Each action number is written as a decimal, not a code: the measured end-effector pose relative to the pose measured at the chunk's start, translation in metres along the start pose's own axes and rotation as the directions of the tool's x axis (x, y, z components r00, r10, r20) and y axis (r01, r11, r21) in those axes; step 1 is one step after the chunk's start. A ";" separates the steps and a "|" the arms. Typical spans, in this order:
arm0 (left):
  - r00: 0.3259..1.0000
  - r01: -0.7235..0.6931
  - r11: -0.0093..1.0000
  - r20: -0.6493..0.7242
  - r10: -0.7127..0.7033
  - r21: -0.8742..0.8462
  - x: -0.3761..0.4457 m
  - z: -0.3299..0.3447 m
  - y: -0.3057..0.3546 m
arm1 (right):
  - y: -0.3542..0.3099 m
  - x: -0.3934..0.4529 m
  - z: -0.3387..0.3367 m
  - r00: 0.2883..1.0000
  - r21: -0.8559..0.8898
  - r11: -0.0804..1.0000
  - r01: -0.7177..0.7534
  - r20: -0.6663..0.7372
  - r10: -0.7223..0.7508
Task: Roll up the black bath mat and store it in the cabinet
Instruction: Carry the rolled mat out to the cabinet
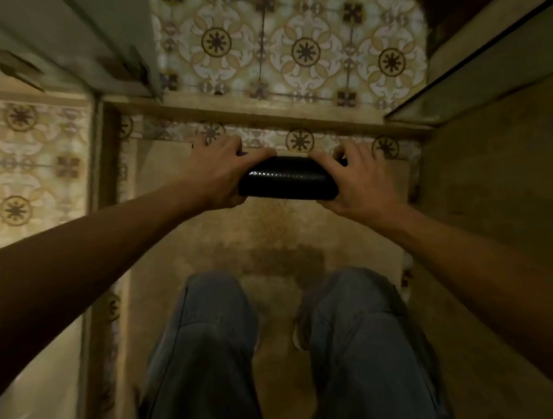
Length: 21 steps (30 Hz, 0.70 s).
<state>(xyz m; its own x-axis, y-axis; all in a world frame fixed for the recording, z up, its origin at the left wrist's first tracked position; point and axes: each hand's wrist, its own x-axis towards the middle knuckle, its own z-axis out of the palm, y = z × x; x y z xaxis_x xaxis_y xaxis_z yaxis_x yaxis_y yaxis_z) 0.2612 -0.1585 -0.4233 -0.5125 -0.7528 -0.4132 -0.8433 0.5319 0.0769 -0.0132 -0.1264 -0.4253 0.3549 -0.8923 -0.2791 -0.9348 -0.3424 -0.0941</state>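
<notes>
The black bath mat (287,181) is wound into a tight, shiny roll and lies crosswise in front of me, just short of a raised tiled step. My left hand (221,172) wraps over its left end, fingers curled over the top. My right hand (359,179) clamps its right end the same way. Both ends of the roll are hidden under my hands. No cabinet is clearly recognisable in this view.
A stained tan floor (272,244) lies below the roll, with my jeans-clad legs (215,354) at the bottom. Patterned tiles (283,36) lie beyond the step (257,111). A door edge (133,53) stands at upper left, a brown panel (504,166) on the right.
</notes>
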 end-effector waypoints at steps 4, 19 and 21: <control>1.000 0.011 1.000 0.018 -0.011 0.018 -0.063 -0.101 0.007 | -0.027 -0.043 -0.102 0.999 0.043 0.999 -0.013 -0.033 0.015; 0.990 0.136 0.991 -0.045 -0.136 0.007 -0.216 -0.287 0.040 | -0.076 -0.127 -0.312 0.991 -0.003 0.996 0.086 -0.104 -0.086; 0.991 0.127 0.992 -0.052 -0.126 0.010 -0.224 -0.288 0.045 | -0.081 -0.135 -0.314 0.992 -0.017 0.997 0.076 -0.104 -0.078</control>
<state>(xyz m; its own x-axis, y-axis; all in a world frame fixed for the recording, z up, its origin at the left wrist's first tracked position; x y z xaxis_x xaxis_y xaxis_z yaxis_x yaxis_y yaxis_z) 0.2919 -0.0778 -0.0660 -0.4099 -0.8331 -0.3715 -0.8997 0.4362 0.0145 0.0182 -0.0707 -0.0797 0.4257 -0.8888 -0.1697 -0.9047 -0.4144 -0.0993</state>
